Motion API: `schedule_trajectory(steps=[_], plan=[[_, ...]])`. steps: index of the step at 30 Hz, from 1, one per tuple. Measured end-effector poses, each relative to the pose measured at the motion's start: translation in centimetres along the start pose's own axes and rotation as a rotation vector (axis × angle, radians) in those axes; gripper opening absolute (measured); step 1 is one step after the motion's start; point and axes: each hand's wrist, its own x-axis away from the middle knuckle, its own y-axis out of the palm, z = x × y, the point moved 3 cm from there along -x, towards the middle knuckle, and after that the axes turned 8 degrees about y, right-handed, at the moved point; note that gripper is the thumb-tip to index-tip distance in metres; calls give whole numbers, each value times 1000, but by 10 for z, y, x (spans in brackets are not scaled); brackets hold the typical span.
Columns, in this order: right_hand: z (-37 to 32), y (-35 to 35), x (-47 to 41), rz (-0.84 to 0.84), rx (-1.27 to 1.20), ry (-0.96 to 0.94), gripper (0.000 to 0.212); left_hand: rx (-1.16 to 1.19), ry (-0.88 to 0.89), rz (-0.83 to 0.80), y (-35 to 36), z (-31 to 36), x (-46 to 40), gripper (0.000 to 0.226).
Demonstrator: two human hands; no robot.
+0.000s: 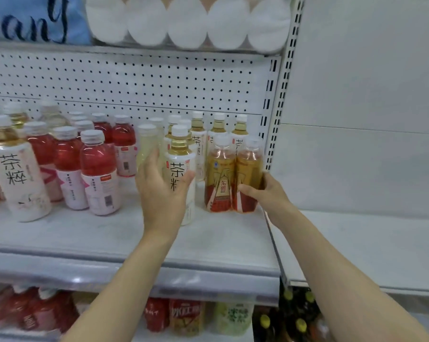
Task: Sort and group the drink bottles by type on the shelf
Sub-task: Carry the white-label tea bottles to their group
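Curled fingers of the right hand (265, 193) wrapped around the right-most of two amber drink bottles with red-and-gold labels (248, 176), thumb across its lower front, holding it upright on the white shelf board (85, 233) at the shelf's right end. Its twin, the left amber bottle (219, 176), stood touching it. The left hand (162, 188) was spread wide, fingers fairly straight, with the thumb lying against the front of a tall white-labelled tea bottle with black characters and a white cap (180, 169) and the fingertips near a pale yellow clear bottle (146, 144) behind; whether the palm actually touched either could not be told.

Behind these stood a row of more white-labelled tea bottles (218, 134) against the white pegboard back panel (134, 80). To the left, a cluster of red drink bottles with pale pink labels and white caps (98, 169) stood grouped together, and at the far left another large white-labelled tea bottle (15, 169) stood near the shelf's front. White paper rolls (186, 23) sat on the shelf above, and blurred red and green bottles (186, 317) filled the shelf below.
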Motion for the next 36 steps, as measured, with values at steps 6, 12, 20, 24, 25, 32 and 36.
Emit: schedule_trajectory(steps=[6, 12, 20, 24, 25, 32, 36], plan=[[0, -13, 14, 41, 17, -45, 58, 211, 135, -128, 43, 44, 31, 77], [-1, -54, 44, -154, -411, -43, 90, 164, -168, -266, 95, 15, 7, 96], [-7, -82, 68, -357, -556, 35, 56, 205, -451, -330, 113, -9, 6, 77], [8, -80, 66, -312, -669, 125, 58, 126, -454, -431, 106, 1, 21, 61], [11, -79, 66, -307, -679, 139, 58, 124, -445, -451, 104, 3, 25, 58], [24, -50, 93, -346, -546, 157, 53, 246, -442, -437, 76, 25, 41, 41], [13, -24, 120, -330, -429, 85, 70, 414, -428, -403, 31, 42, 48, 32]])
